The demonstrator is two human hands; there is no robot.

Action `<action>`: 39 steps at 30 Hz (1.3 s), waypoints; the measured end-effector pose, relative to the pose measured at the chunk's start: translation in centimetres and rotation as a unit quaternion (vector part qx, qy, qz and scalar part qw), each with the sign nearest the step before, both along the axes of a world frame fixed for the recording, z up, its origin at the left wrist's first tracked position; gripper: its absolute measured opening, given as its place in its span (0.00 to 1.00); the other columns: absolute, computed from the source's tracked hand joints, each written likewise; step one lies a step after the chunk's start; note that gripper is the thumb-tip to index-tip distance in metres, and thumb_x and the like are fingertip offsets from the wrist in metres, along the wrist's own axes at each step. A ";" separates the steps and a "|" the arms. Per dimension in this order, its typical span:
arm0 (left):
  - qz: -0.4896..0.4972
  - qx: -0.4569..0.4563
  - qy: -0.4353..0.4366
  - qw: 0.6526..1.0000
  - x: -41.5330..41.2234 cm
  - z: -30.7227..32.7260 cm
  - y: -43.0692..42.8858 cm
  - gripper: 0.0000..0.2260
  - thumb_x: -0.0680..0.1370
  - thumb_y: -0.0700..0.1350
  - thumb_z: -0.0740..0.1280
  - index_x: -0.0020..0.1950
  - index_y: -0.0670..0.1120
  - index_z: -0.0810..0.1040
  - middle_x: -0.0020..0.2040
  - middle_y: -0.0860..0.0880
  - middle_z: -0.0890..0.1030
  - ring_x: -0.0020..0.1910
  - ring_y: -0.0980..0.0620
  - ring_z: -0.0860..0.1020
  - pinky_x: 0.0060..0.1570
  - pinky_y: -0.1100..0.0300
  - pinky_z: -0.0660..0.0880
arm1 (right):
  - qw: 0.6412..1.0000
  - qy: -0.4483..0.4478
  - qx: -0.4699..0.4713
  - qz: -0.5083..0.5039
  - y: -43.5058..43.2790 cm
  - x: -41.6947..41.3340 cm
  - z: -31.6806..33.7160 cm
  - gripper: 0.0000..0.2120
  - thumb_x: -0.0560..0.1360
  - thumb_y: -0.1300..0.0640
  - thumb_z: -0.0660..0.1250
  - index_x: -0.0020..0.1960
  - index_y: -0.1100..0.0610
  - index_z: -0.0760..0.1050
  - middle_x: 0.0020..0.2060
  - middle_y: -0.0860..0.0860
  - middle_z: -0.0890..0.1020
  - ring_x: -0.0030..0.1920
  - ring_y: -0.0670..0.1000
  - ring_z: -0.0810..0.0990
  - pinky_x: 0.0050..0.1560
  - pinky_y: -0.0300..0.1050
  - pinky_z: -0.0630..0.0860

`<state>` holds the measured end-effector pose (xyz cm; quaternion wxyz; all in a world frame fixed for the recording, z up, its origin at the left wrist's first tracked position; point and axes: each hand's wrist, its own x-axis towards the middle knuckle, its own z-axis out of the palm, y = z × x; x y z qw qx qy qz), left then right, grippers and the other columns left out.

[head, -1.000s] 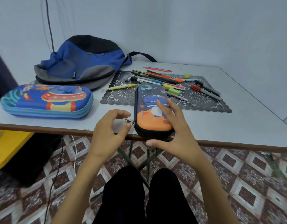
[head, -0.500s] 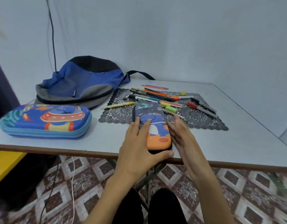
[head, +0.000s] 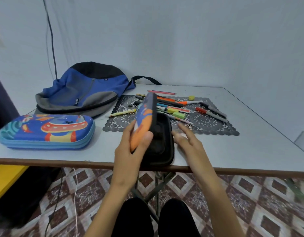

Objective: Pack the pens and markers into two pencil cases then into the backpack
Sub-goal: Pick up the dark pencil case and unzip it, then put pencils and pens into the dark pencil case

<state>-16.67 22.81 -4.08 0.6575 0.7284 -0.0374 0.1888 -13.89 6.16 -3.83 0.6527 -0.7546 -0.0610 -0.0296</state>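
Head view: the left hand (head: pixel 129 151) grips the raised lid of the small pencil case (head: pixel 145 113) at the worktop (head: pixel 250 147) edge, while the right hand (head: pixel 187 142) hovers beside it, fingers spread wide. Pens and markers (head: pixel 173 106) lie on the mat (head: pixel 207 124) and the blue pencil case (head: pixel 47 132) is shut, so packing seems barely begun.

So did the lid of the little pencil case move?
Yes. The lid has swung up and to the left, gripped by the left hand, while the base stays flat on the table by its near edge.
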 end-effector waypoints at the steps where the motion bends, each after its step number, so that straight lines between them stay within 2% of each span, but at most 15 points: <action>1: 0.003 -0.021 -0.005 1.000 0.0 0.1 0.2 0.33 0.67 0.72 0.61 0.70 0.61 0.69 0.59 0.64 0.79 0.56 0.70 0.76 0.51 0.72 0.73 | 1.000 -0.004 -0.018 0.003 0.0 -0.1 0.1 0.22 0.78 0.46 0.64 0.71 0.42 0.68 0.67 0.40 0.73 0.66 0.39 0.72 0.70 0.46 0.68; 4: 0.026 -0.050 -0.008 0.998 -0.3 0.3 1.0 0.25 0.72 0.72 0.55 0.66 0.66 0.71 0.56 0.73 0.78 0.58 0.74 0.73 0.56 0.73 0.69 | 0.996 -0.025 -0.090 -0.003 0.2 -0.4 0.1 0.17 0.77 0.55 0.68 0.65 0.45 0.75 0.67 0.42 0.75 0.64 0.40 0.73 0.69 0.46 0.69; 6: 0.044 -0.072 -0.012 0.996 -0.3 0.1 1.9 0.25 0.73 0.72 0.54 0.66 0.67 0.71 0.60 0.72 0.76 0.63 0.71 0.71 0.67 0.62 0.66 | 0.991 -0.038 -0.125 -0.017 0.5 -0.4 -0.1 0.15 0.76 0.57 0.69 0.61 0.44 0.77 0.68 0.44 0.74 0.65 0.43 0.73 0.69 0.46 0.69; 8: 0.064 -0.121 -0.011 0.990 -0.2 -0.4 2.8 0.28 0.74 0.70 0.57 0.72 0.61 0.71 0.68 0.64 0.74 0.69 0.63 0.70 0.73 0.52 0.63 | 0.989 -0.041 -0.141 -0.028 0.7 -0.4 -0.2 0.15 0.76 0.58 0.68 0.60 0.46 0.78 0.69 0.44 0.72 0.66 0.45 0.73 0.68 0.45 0.70; 13: 0.115 -0.174 -0.005 0.978 -0.2 -1.1 5.0 0.30 0.73 0.65 0.60 0.72 0.55 0.72 0.69 0.56 0.75 0.70 0.57 0.71 0.73 0.47 0.64 | 0.985 -0.042 -0.162 -0.038 0.9 -0.4 -0.2 0.16 0.75 0.60 0.67 0.62 0.49 0.78 0.70 0.44 0.72 0.67 0.47 0.73 0.68 0.46 0.70; 18: 0.144 -0.144 0.015 0.979 -0.1 -1.6 6.9 0.28 0.71 0.58 0.59 0.70 0.51 0.74 0.68 0.51 0.77 0.69 0.52 0.72 0.71 0.43 0.66 | 0.984 -0.046 -0.167 -0.050 1.1 -0.4 -0.2 0.18 0.75 0.60 0.67 0.64 0.51 0.78 0.70 0.45 0.72 0.68 0.47 0.72 0.70 0.49 0.69; 22: 0.142 -0.093 0.028 0.985 -0.3 -1.5 7.8 0.19 0.77 0.48 0.59 0.66 0.48 0.78 0.63 0.53 0.79 0.64 0.57 0.74 0.70 0.49 0.68 | 0.981 -0.053 -0.177 -0.060 0.8 -0.2 -0.2 0.19 0.74 0.60 0.68 0.64 0.51 0.78 0.69 0.45 0.73 0.64 0.46 0.75 0.67 0.48 0.72; 23: 0.138 -0.073 0.036 0.987 -0.5 -1.2 7.7 0.16 0.78 0.45 0.59 0.63 0.49 0.79 0.60 0.55 0.81 0.61 0.59 0.75 0.67 0.54 0.69 | 0.980 -0.054 -0.180 -0.066 0.5 -0.1 -0.2 0.19 0.73 0.60 0.68 0.64 0.51 0.78 0.69 0.45 0.73 0.58 0.43 0.77 0.64 0.45 0.73; 25: 0.130 -0.033 0.051 0.990 -0.7 -0.8 7.4 0.13 0.76 0.45 0.61 0.55 0.59 0.81 0.53 0.62 0.82 0.52 0.63 0.77 0.58 0.59 0.70 | 0.979 -0.052 -0.180 -0.077 -0.3 0.0 0.0 0.19 0.73 0.61 0.68 0.63 0.52 0.79 0.68 0.45 0.74 0.51 0.40 0.77 0.58 0.40 0.74; 28: 0.106 0.019 0.061 0.992 -0.7 -0.7 6.9 0.20 0.77 0.42 0.62 0.43 0.70 0.80 0.41 0.68 0.82 0.42 0.67 0.77 0.50 0.65 0.72 | 0.981 -0.047 -0.169 -0.087 -1.7 0.2 0.3 0.18 0.73 0.64 0.68 0.62 0.54 0.80 0.66 0.47 0.76 0.60 0.47 0.78 0.61 0.43 0.75; 30: 0.086 0.051 0.055 0.993 -0.7 -0.9 6.3 0.20 0.78 0.40 0.63 0.46 0.68 0.80 0.39 0.71 0.81 0.39 0.66 0.76 0.45 0.72 0.71 | 0.981 -0.046 -0.165 -0.092 -2.5 0.4 0.5 0.17 0.73 0.65 0.68 0.61 0.55 0.80 0.65 0.48 0.77 0.61 0.48 0.78 0.62 0.44 0.75; 32: 0.060 0.078 0.055 0.994 -0.8 -0.9 5.6 0.19 0.77 0.41 0.65 0.49 0.68 0.77 0.40 0.73 0.81 0.42 0.71 0.78 0.44 0.76 0.70 | 0.980 -0.043 -0.166 -0.099 -3.6 0.7 0.5 0.17 0.73 0.65 0.68 0.60 0.55 0.80 0.65 0.49 0.77 0.60 0.49 0.78 0.61 0.45 0.76; 35: 0.051 0.124 0.061 0.989 -1.1 -0.5 5.0 0.16 0.70 0.54 0.62 0.45 0.80 0.73 0.45 0.76 0.78 0.52 0.65 0.78 0.54 0.64 0.72 | 0.979 -0.039 -0.167 -0.106 -5.2 1.1 0.5 0.16 0.72 0.67 0.68 0.59 0.56 0.81 0.64 0.49 0.78 0.55 0.46 0.79 0.55 0.40 0.76; 37: 0.053 0.162 0.059 0.984 -0.9 -0.4 4.9 0.18 0.69 0.56 0.60 0.44 0.84 0.69 0.45 0.79 0.76 0.53 0.61 0.76 0.56 0.58 0.70 | 0.979 -0.039 -0.178 -0.093 -5.8 1.2 0.6 0.16 0.72 0.67 0.69 0.58 0.56 0.82 0.62 0.48 0.79 0.53 0.44 0.78 0.52 0.34 0.73; 39: 0.049 0.189 0.058 0.979 -0.9 -0.4 5.0 0.17 0.69 0.57 0.60 0.43 0.84 0.68 0.45 0.80 0.74 0.52 0.61 0.75 0.56 0.57 0.69 | 0.978 -0.036 -0.185 -0.085 -6.1 1.4 0.9 0.14 0.72 0.66 0.69 0.55 0.54 0.83 0.58 0.46 0.81 0.52 0.42 0.79 0.50 0.31 0.72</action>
